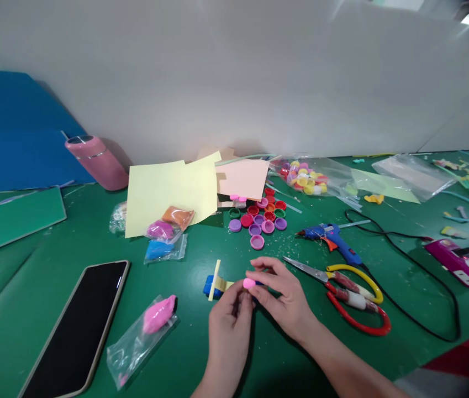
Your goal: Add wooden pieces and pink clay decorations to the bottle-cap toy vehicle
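A small lump of pink modelling clay [249, 283] is between the fingertips of both hands, just above the table. My right hand [284, 298] pinches it from the right with thumb and forefinger. From the left, my left hand [231, 318] has its fingers closed at the lump's edge; its fingertips are partly hidden. Just beyond the left hand lies a small blue block [208, 286] with a pale yellow strip [216, 276] across it. An opened clear bag [135, 351] with more pink clay [158, 315] lies to the left.
Large scissors [352, 287] and a blue glue gun [333, 239] with its cable lie right. Coloured bottle caps [257, 242] spread beyond the hands. A phone [79, 326] lies left. Bagged clay [160, 249], yellow paper [163, 188] and a pink flask [97, 162] stand or lie farther back.
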The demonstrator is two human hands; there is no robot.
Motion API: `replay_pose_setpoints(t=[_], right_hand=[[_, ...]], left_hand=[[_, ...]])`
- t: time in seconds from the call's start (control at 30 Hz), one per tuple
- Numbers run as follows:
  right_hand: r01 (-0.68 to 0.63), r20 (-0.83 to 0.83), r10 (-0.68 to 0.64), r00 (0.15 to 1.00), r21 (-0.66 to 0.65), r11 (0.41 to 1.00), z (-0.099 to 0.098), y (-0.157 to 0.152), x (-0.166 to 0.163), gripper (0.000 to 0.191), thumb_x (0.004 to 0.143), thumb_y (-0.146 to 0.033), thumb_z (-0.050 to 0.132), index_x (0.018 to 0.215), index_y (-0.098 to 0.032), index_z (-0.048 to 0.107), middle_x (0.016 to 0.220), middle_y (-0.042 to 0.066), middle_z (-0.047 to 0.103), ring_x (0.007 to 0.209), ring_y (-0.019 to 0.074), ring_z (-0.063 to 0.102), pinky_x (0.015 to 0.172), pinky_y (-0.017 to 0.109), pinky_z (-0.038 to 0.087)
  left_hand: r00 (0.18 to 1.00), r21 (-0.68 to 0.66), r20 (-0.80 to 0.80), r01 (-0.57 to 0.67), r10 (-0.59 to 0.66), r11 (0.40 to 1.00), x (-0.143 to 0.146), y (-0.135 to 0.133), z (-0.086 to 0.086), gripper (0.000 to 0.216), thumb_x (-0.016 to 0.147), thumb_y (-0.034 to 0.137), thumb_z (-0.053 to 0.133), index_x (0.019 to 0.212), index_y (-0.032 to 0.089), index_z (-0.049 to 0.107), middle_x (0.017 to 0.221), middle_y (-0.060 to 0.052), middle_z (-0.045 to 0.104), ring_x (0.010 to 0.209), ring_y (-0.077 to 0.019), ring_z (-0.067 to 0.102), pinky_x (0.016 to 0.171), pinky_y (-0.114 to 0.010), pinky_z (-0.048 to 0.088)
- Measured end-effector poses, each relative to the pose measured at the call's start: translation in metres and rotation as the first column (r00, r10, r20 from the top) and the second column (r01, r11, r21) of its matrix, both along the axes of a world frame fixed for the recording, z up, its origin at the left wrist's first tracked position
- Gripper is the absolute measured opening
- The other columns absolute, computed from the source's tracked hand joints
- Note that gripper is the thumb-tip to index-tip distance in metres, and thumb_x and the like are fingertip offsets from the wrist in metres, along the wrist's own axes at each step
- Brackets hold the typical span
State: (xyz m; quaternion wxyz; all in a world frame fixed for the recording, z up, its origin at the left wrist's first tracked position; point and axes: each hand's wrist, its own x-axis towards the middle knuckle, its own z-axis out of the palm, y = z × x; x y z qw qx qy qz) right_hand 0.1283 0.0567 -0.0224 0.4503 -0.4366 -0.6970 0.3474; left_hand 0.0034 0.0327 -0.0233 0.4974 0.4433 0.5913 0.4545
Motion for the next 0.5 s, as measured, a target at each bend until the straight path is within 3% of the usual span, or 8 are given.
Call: replay_pose_setpoints(t=[0.5], right_hand=[[0.020, -0.007, -0.019, 1.000, 0.025, 0.999, 0.0030, -0.0002, -0.0017, 0.025, 0.080, -0.019, 0.056, 0.102, -0.027, 0.065, 0.112, 0.006, 0.051, 0.094, 0.0180, 0.054, 0.083, 0.033, 0.046]], left_hand=[[1.000, 0.001, 0.007, 0.000, 0.000, 1.000, -0.0006, -0.0002, 0.0016, 0.021, 0.075, 0.025, 0.054, 0.089, 0.014, 0.064, 0.064, -0.001, 0.062, 0.053, -0.0126, 0.051, 0.049, -0.021, 0.040]])
